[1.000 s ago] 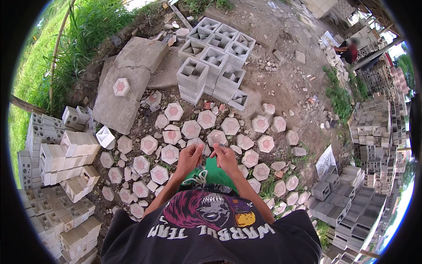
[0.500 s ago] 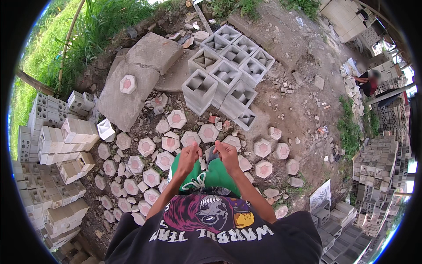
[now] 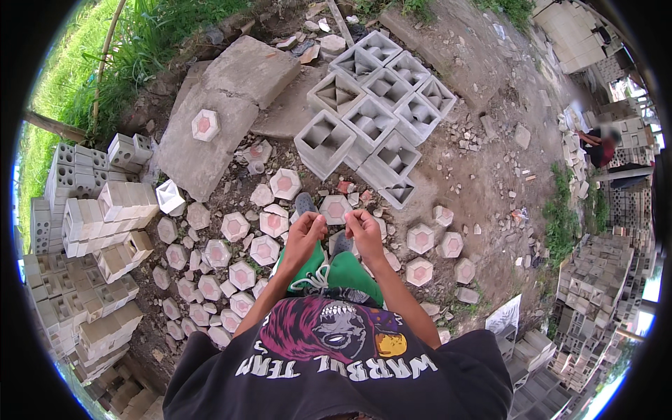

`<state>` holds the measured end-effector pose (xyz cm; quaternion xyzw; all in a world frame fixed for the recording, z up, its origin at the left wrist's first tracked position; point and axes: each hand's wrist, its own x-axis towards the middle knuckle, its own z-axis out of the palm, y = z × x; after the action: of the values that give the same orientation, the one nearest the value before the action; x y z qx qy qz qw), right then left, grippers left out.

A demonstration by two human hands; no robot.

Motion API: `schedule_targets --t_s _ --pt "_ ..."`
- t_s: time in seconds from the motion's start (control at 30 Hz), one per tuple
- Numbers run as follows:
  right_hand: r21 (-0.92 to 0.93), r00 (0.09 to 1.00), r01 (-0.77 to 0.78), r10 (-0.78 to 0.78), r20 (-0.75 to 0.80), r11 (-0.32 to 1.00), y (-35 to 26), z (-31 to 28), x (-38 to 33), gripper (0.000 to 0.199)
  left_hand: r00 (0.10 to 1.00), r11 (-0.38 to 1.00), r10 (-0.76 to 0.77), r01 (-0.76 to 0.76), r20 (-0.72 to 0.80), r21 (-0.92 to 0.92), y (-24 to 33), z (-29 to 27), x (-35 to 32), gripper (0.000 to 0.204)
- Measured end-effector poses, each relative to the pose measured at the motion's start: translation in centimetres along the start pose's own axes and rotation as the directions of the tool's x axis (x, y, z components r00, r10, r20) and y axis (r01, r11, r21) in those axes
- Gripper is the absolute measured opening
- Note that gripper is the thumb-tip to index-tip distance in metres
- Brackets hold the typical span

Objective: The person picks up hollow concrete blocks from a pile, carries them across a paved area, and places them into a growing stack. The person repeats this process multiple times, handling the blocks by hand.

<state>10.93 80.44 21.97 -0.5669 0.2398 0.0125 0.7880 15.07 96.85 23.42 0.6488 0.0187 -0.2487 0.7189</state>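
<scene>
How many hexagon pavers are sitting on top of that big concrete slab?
1. A single pink-centred hexagon paver lies on the slab, near its upper left part. The other hexagons lie on the dirt below and to the right of it.

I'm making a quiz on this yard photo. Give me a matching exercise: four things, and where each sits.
Things:
1. hollow grey blocks
2. lone hexagon paver
3. stacked pale blocks
4. hands

Places:
A. on the flat slab
B. far left
C. centre, close together above green shorts
D. top centre, in a cluster

Pairs: 1-D, 2-A, 3-B, 4-C
</scene>
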Motion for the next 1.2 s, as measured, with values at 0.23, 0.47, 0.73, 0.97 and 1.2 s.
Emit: schedule_targets --t_s 0.23,0.47,0.73,0.97,1.2 --pt "0.004 0.998 -0.029 0.029 -0.061 1.000 -1.8 2.7 7.6 0.017 0.996 0.994 0.065 -0.071 0.067 0.082 3.2 -4.5 9.9 0.017" --pt "-0.037 0.974 -0.061 0.051 -0.222 0.997 -0.6 3.7 15.1 0.017 0.996 0.992 0.039 -0.047 0.074 0.118 1.1 -8.1 19.9 0.017" --pt "-0.155 0.918 -0.261 0.196 -0.346 0.953 8.2 1.0 25.6 0.020 0.999 0.856 -0.022 -0.004 0.044 0.517 -7.7 -9.7 30.7 0.020" --pt "-0.429 0.812 -0.466 0.181 -0.555 0.774 17.1 -2.3 34.9 0.066 0.975 0.358 0.215 -0.132 0.056 0.924 -11.9 -12.1 39.2 0.051" --pt "-0.409 0.817 -0.387 0.102 -0.567 0.826 22.7 -4.7 42.5 0.095 0.999 0.494 -0.043 0.027 -0.006 0.869 -16.0 -12.6 47.8 0.070"
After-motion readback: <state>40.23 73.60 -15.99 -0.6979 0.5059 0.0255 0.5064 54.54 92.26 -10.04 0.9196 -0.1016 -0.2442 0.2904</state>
